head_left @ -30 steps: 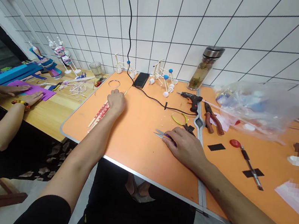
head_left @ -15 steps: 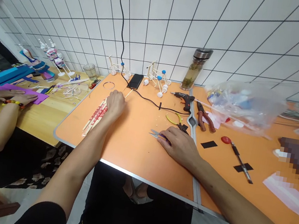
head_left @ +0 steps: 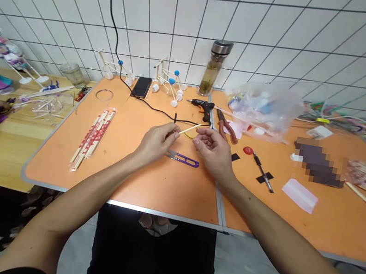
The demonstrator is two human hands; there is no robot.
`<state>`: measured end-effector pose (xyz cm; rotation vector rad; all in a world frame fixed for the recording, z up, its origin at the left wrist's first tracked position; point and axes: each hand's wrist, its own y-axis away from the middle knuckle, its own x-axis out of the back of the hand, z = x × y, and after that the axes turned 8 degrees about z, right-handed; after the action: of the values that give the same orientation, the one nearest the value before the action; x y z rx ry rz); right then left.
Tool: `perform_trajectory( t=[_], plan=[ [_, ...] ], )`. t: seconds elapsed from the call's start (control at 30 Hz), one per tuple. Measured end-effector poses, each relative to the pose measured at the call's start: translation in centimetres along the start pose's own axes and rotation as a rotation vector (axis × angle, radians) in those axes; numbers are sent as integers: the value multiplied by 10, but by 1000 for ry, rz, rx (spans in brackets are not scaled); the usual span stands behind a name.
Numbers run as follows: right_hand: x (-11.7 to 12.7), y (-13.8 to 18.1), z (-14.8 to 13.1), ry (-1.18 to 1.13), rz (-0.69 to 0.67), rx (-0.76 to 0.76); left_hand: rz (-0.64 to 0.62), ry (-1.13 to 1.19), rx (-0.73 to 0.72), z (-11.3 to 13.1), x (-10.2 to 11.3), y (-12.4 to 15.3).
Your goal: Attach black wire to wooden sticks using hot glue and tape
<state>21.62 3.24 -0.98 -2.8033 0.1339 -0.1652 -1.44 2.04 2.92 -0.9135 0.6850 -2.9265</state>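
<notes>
Left hand grips stick — bottle holds leafy liquid.

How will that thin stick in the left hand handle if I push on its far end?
The stick juts out straight with no visible sag, so it is probably stiff. Being so slim, it is likely light and might snap if bent hard. The left hand pinches it near one end, so a sideways push could pivot it.

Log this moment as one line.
left hand: holds stick | right hand: near stick's tip, contact unclear | scissors: on table, between hands | wrapped chopsticks: left of left hand
</notes>
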Motion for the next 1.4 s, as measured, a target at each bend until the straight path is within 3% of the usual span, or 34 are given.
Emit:
perform_trajectory(
  t=[0.13, 0.33, 0.53, 0.67, 0.8, 0.93, 1.07, 1.27, 1.4],
  plan=[
    [-1, -4, -7, -138, 24, -51, -48, -33, -44, -1, -3, 3],
    [-3, -4, -11, -122, 40, -64, -71, -121, -84, -8, -6, 5],
    [6, -11, -6, -150, 25, -113, 17, -286, -112, -8, -8, 8],
    [21, -24, -1, -238, 145, -121, 100, -339, -113, -11, 3, 1],
    [34, -38, 4, -370, 222, -126, 228, -92, -6, -19, 16, -11],
    [39, -44, 7, -422, 229, -133, 243, 295, 174, -21, 19, -19],
    [39, -44, 7, -377, 212, -99, 248, 529, 230, -16, 15, -20],
    [35, -41, 2, -371, 235, -118, 278, 578, 222, -15, 14, -20],
    [36, -41, 2, -330, 233, -118, 282, 467, 219, -18, 15, -19]
  ],
)
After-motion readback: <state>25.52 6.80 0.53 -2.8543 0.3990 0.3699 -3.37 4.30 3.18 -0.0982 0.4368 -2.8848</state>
